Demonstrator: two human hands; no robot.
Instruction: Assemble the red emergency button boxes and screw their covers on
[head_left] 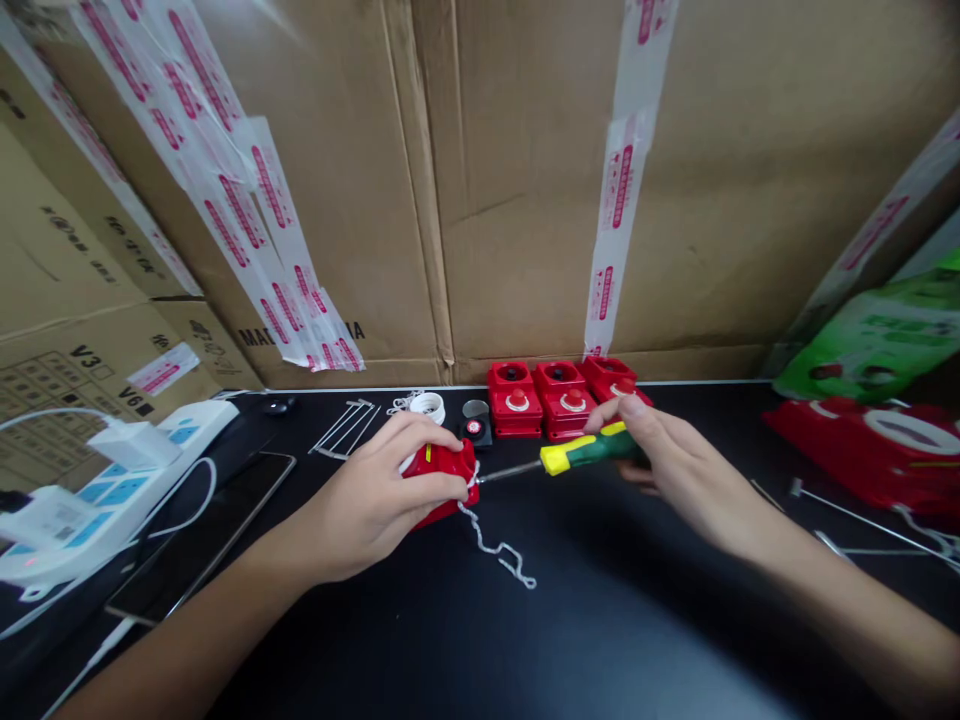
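Two hands [394, 480] [667, 450], one screwdriver [562, 457], apparently touching one red box [444, 460]

Straight ahead, beyond the left hand [397, 480] and the right hand [664, 455], brown cardboard [517, 190] rises like a wall, creased down its middle! Printed tape [232, 200] slants down it past the left; another strip [619, 180] drops nearly upright past the right. Far left, a printed carton [67, 270] shuts in that side. Below both, the black worktop [487, 650], pale light glossing its near stretch.
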